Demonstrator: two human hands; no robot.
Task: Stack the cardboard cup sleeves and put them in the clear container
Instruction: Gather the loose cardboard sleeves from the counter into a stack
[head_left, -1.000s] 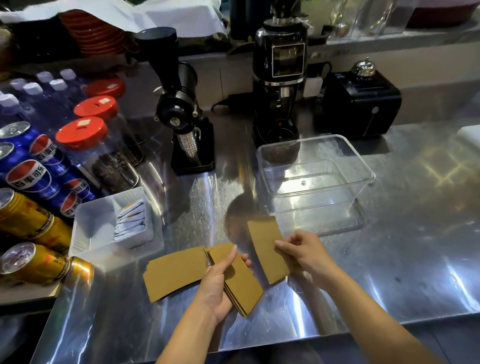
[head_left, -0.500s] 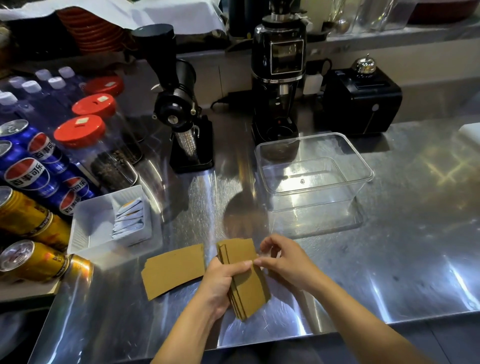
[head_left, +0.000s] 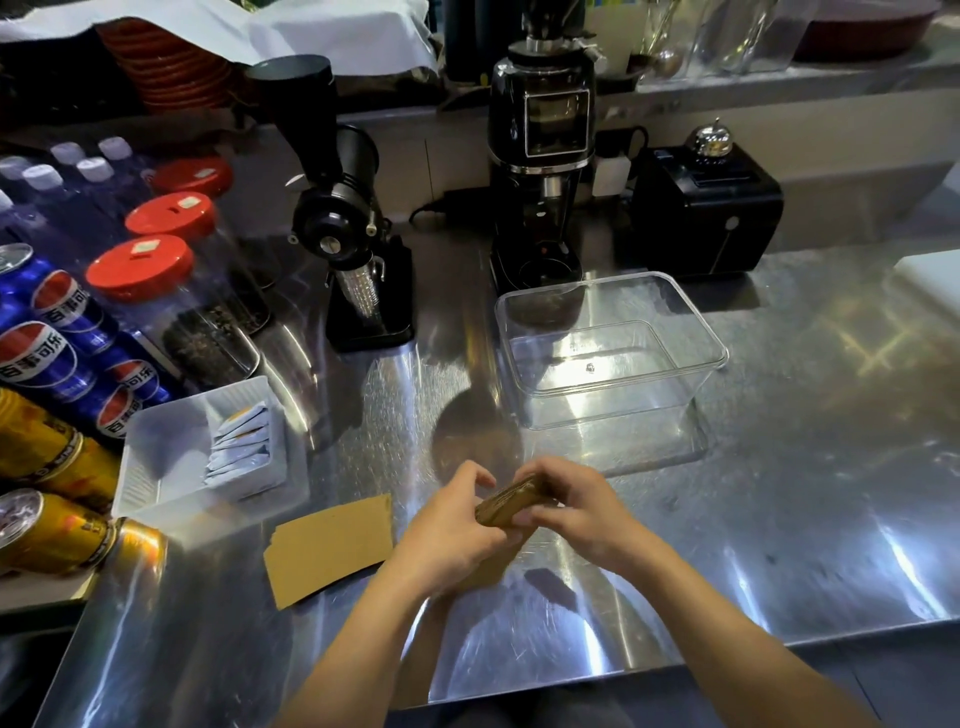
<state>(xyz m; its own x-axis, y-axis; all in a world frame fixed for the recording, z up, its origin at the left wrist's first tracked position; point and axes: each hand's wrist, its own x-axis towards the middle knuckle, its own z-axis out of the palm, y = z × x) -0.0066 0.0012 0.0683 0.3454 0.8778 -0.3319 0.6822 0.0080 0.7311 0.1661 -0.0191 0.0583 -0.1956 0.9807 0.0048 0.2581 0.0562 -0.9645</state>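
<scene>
Both hands were closed on the stack of sleeves (head_left: 511, 506), the left hand (head_left: 449, 530) at 9 o'clock of it and the right hand (head_left: 576, 512) at 3, holding it on edge just above the counter (head_left: 779, 493). To do this well, the edges probably wanted tapping flush before anything else was added. One loose sleeve (head_left: 330, 551) lay flat at 9 o'clock of the hands, not yet gathered. The clear container (head_left: 613, 353) stood empty at 1 o'clock. The steel looked slick and reflective; grinders, cans and jars crowded the far and left sides.
</scene>
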